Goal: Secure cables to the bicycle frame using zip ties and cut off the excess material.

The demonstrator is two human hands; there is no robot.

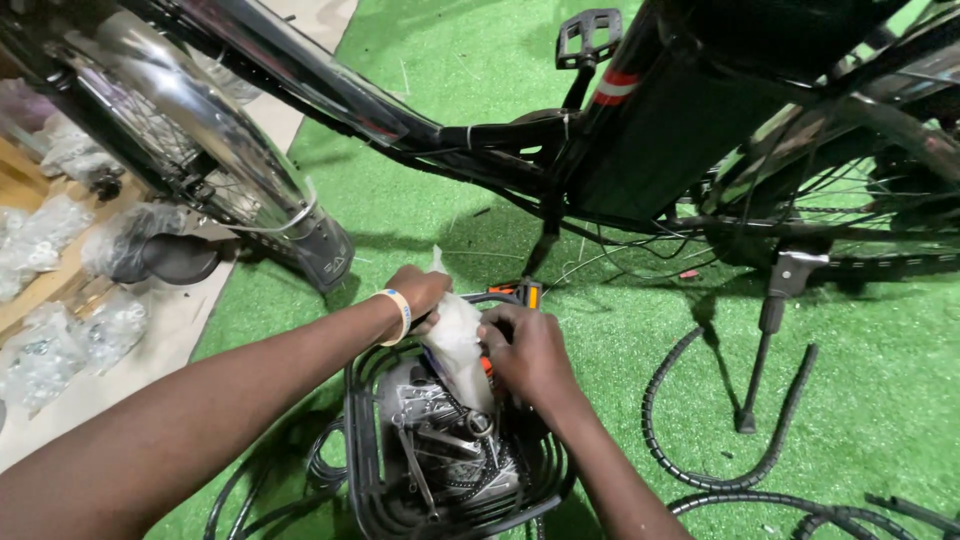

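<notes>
Both hands, left and right, grip a white bag between them above the basket.

glossy chrome fender, matt black wire basket (metal tools inside), rough green turf.

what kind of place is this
Probably a bicycle assembly or repair shop. A black bicycle stands on green artificial turf, both hands work over a black wire basket full of metal tools, and bagged small parts lie on the left.
</notes>
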